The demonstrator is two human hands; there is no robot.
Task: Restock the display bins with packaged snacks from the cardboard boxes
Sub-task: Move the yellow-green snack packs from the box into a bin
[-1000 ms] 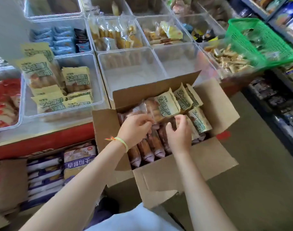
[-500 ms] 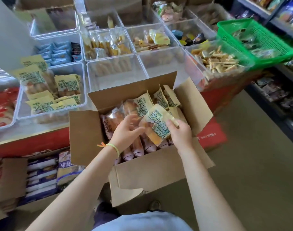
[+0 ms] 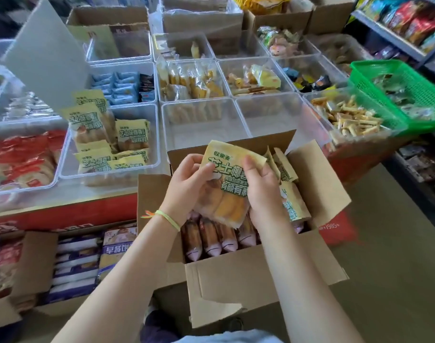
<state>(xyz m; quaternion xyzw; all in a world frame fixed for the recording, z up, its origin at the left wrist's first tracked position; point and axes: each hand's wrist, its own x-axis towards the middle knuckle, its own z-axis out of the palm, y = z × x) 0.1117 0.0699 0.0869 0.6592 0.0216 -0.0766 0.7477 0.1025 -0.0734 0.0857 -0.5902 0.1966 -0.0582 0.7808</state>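
The pale yellow plastic snack packet with green lettering and a clear lower window [image 3: 230, 184] looks light and soft: a thin crinkly film over bread-like pieces that would likely squash under a hard squeeze, and the smooth wrapper could slide between skin, so the flat sealed edges and the two sides seem the safest places to take hold. It is held just above the open brown cardboard box [image 3: 258, 276], tilted with its printed top toward the display bins. The left hand [image 3: 186, 186] grips the packet's left side, its fingers [image 3: 199, 167] curled round the edge, and the right hand [image 3: 262, 186] grips the right side, thumb pressed on the printed face; both are closed on the same packet, though the far fingers are hidden behind it. The window shows golden-brown pieces lying side by side, and the top seal is creased. Inside the box, below the held packet, more packets stand packed on end in a row, pinkish seals toward the near wall, with a few yellow ones leaning at the box's right side. Beyond the box and to its left, a clear plastic display bin [image 3: 152, 164] already holds several matching yellow packets, so that bin is probably the destination. Directly behind the box sits another clear bin [image 3: 167, 134] holding only a few pale snacks along its far wall.
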